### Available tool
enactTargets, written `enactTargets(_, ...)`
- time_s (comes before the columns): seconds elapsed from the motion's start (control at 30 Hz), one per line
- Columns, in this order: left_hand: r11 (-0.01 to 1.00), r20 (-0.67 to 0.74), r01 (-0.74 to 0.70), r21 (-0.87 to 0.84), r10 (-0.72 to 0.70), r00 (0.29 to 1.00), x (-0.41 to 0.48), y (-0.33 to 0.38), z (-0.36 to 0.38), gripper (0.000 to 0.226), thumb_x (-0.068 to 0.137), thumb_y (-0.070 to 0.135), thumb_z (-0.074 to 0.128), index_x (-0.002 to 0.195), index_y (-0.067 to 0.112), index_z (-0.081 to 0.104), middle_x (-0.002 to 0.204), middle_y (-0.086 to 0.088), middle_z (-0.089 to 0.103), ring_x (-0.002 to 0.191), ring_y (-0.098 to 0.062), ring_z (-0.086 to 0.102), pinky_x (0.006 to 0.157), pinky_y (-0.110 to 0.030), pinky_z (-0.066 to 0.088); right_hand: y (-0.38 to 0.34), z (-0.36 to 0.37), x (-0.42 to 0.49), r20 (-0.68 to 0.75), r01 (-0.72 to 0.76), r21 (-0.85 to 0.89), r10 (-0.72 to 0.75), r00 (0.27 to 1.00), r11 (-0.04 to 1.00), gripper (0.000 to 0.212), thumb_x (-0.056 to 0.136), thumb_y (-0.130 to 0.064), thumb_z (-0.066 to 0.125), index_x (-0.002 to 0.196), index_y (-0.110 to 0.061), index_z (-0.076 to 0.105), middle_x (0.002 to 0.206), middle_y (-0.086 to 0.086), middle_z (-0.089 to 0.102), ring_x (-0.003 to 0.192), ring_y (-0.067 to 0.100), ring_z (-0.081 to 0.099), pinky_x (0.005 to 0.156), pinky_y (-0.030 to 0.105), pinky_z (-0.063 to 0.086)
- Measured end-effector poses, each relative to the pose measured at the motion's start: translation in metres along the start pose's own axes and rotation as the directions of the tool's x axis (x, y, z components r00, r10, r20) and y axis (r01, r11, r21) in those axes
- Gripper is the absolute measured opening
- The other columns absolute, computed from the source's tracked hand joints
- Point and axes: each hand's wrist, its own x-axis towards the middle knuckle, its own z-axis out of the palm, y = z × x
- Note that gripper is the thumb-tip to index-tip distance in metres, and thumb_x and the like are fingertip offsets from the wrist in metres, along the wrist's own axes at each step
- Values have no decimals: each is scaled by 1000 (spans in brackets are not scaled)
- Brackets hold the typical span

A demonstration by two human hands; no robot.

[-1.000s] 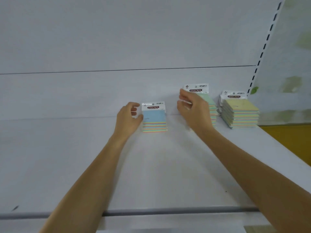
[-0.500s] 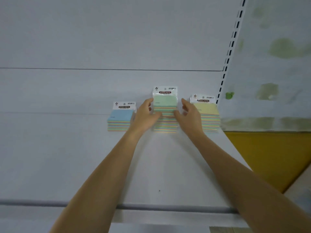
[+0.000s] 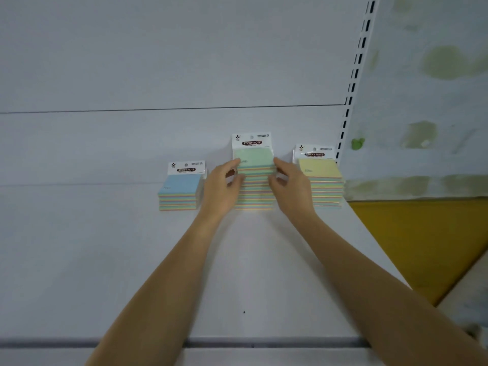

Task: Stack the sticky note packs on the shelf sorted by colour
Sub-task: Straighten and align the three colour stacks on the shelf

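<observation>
Three stacks of sticky note packs stand in a row at the back of the white shelf [image 3: 132, 260]. The blue-topped stack [image 3: 179, 190] is on the left and is the lowest. The green-topped stack [image 3: 254, 175] in the middle is the tallest. The yellow-topped stack [image 3: 323, 180] is on the right. My left hand [image 3: 220, 187] presses against the green stack's left side and my right hand [image 3: 290, 186] against its right side, fingers curled on the upper packs.
The shelf's grey front rail [image 3: 237, 342] runs along the bottom. A slotted upright [image 3: 353, 75] ends the shelf on the right, just past the yellow stack. Beyond it are a stained wall [image 3: 427, 101] and a yellow panel [image 3: 422, 247].
My left hand left the blue stack and came to the green stack's left side. The view shifted right. In the last half second both hands stay on the green stack.
</observation>
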Motion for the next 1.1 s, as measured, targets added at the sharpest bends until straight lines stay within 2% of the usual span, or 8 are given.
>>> enactTargets(0.1,1000,-46,-14,7,14,999,0,-2,1,31,87,7,58,118,5,60,120,-13,64,111,-22,61,71,11,30,2,2,1,-27,-21,-27,20,999,999,36,89,-3,50,125,-3,54,127,12,58,113,21,56,78,1,29)
enactTargets(0.23,999,-45,-33,-22,32,999,1,-2,0,30,86,6,60,116,2,62,117,-15,66,108,-25,63,77,2,34,2,0,1,-53,-32,-5,31,998,999,32,88,-5,54,120,-5,58,122,9,62,103,15,59,80,4,34)
enactTargets(0.37,1000,-6,-19,-24,19,1000,0,-5,-2,40,82,7,63,121,8,59,123,-9,63,112,-21,60,80,-3,32,3,0,-1,-40,-33,13,33,999,999,35,86,-7,55,121,-9,58,121,6,61,111,17,57,95,24,45)
enactTargets(0.5,999,-7,-40,-22,40,999,-2,-6,-3,39,81,1,63,120,7,59,118,-11,65,106,-23,62,76,2,33,3,0,-2,-27,-34,34,35,999,999,38,86,3,49,122,-6,56,117,10,63,98,10,55,81,7,39)
enactTargets(0.7,998,-26,-46,-49,44,999,0,-6,-3,38,79,2,65,116,9,59,113,-10,66,103,-23,63,69,7,34,6,1,-3,-40,-46,50,48,998,998,39,86,3,49,123,-8,55,117,9,62,100,11,57,74,-2,40)
enactTargets(0.83,994,51,44,-95,-39,998,-1,-9,-4,63,79,7,68,135,17,41,125,-10,55,111,-21,57,75,-7,41,6,2,-7,2,-84,30,84,996,996,54,83,-2,57,134,-12,41,121,5,53,107,14,51,90,20,40)
enactTargets(1.0,999,18,52,-4,-52,998,-2,-11,0,44,77,3,69,119,1,56,116,-14,66,100,-17,62,62,11,30,4,2,-10,15,-112,6,112,994,994,36,85,1,54,121,-3,53,97,0,57,96,13,57,80,10,38)
enactTargets(1.1,999,16,36,-4,-36,999,-3,-10,0,39,76,0,68,114,-2,59,113,-17,67,89,-10,54,61,13,30,4,1,-9,14,-108,0,108,994,994,35,84,2,54,118,-2,55,93,-1,56,89,9,54,76,6,36)
